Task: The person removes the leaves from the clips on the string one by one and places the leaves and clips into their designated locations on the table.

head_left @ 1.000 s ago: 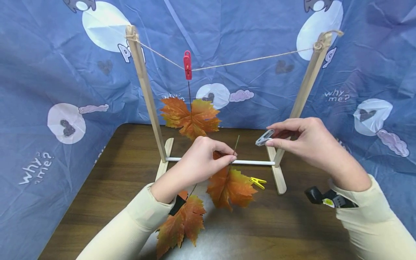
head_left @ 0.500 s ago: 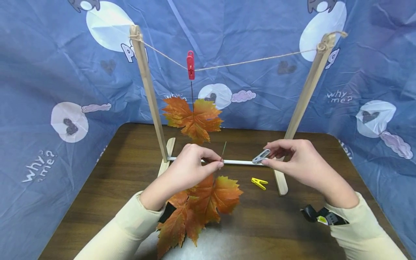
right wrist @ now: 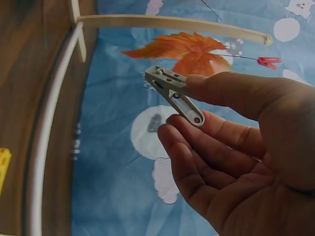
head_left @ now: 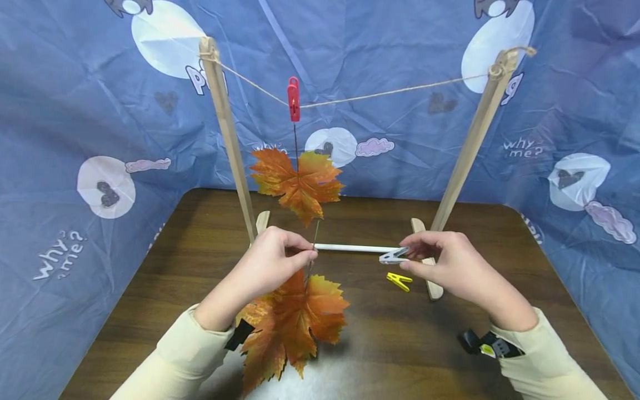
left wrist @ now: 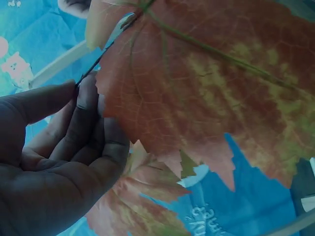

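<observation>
My left hand point(head_left: 275, 258) pinches the thin stem of an orange maple leaf point(head_left: 320, 311) between thumb and fingers. In the left wrist view that leaf point(left wrist: 197, 88) fills much of the picture. Below and partly behind it in the head view, another leaf point(head_left: 272, 355) lies on the table. My right hand point(head_left: 452, 264) holds a grey clothespin point(head_left: 394, 256) by thumb and fingers, over the right part of the white bar; the right wrist view shows this clothespin point(right wrist: 174, 96) closely. A red clothespin point(head_left: 293, 100) on the string holds a hanging leaf point(head_left: 298, 180) by its stem.
Two wooden posts, left point(head_left: 227, 133) and right point(head_left: 472, 144), carry a sagging twine line point(head_left: 390, 96). Between their feet runs a white bar point(head_left: 355, 248). On the brown table point(head_left: 390, 344) lies a yellow clothespin point(head_left: 399, 281). Blue patterned cloth point(head_left: 400, 166) stands behind.
My left hand has moved left and slightly down with the leaf, which now overlaps the one on the table. The right hand has come down and left, turning the grey clothespin.
</observation>
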The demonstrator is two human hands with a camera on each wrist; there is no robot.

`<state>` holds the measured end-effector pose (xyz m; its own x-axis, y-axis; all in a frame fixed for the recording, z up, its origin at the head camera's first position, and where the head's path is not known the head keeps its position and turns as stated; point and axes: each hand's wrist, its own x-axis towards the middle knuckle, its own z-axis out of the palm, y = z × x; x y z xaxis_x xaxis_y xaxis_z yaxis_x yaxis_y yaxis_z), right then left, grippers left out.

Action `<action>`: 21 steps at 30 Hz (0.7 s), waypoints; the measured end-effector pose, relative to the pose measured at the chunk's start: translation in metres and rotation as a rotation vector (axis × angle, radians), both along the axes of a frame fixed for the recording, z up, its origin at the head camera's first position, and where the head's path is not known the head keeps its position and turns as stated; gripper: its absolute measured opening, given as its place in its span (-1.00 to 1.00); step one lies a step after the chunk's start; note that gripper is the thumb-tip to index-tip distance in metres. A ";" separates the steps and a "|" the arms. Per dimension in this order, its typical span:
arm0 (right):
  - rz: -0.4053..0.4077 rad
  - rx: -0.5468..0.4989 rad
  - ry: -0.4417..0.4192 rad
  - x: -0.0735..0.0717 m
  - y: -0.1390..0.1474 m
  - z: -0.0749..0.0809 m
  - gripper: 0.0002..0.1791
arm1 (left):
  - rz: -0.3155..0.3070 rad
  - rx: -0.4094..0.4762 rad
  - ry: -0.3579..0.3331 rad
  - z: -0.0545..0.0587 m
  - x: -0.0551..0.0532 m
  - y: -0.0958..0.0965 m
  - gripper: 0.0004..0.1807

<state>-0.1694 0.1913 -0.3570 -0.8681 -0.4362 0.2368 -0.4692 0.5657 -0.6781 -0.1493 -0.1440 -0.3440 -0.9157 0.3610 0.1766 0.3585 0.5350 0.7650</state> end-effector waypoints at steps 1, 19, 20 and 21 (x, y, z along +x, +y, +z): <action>-0.001 0.007 -0.013 0.000 0.000 -0.002 -0.73 | 0.006 -0.002 -0.006 -0.002 0.000 -0.002 -0.91; -0.043 0.038 -0.027 0.007 0.000 -0.050 -0.74 | 0.050 -0.087 -0.102 -0.020 -0.004 -0.027 -0.87; -0.050 0.046 -0.037 0.008 0.000 -0.052 -0.75 | 0.045 -0.091 -0.106 -0.020 -0.004 -0.028 -0.87; -0.057 0.054 -0.047 0.008 0.001 -0.054 -0.76 | 0.040 -0.093 -0.113 -0.020 -0.004 -0.028 -0.87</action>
